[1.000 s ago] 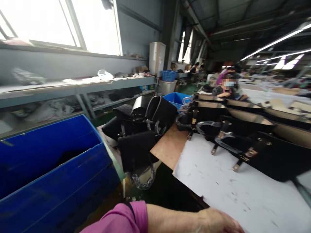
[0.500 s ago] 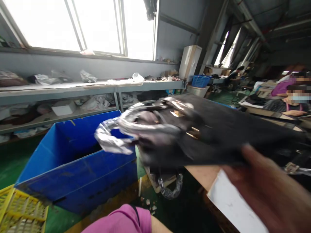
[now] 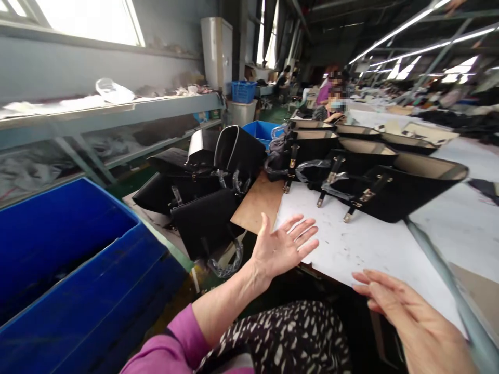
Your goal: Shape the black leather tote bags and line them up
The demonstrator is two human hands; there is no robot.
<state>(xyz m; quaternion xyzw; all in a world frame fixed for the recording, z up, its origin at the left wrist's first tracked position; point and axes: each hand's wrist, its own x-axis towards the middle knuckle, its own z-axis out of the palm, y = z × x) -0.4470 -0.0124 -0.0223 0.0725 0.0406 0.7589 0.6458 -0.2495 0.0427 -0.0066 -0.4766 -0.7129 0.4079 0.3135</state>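
Note:
My left hand (image 3: 284, 246) is raised palm up with its fingers spread and nothing in it, just off the near edge of the white-covered table (image 3: 307, 221). To its right, my right hand (image 3: 393, 301) hovers by the same edge, empty, its fingers stretched out. Beyond both hands, several black handbags (image 3: 393, 195) stand upright on the table, open at the top, with plastic-wrapped handles and metal buckles. Left of my left hand, more black bags lie in a pile, the nearest bag (image 3: 205, 223) with its wrapped handle hanging down.
A big blue bin (image 3: 105, 270) stands at the left. Behind it a long shelf bench (image 3: 156, 111) runs along the wall, with plastic-wrapped items. A brown board (image 3: 259, 200) lies between the pile and the standing bags. A masked person (image 3: 331, 111) sits at the far end.
The black bag that was held up in front of me is out of my hands. My view has swung right, and both hands now show empty over the table edge.

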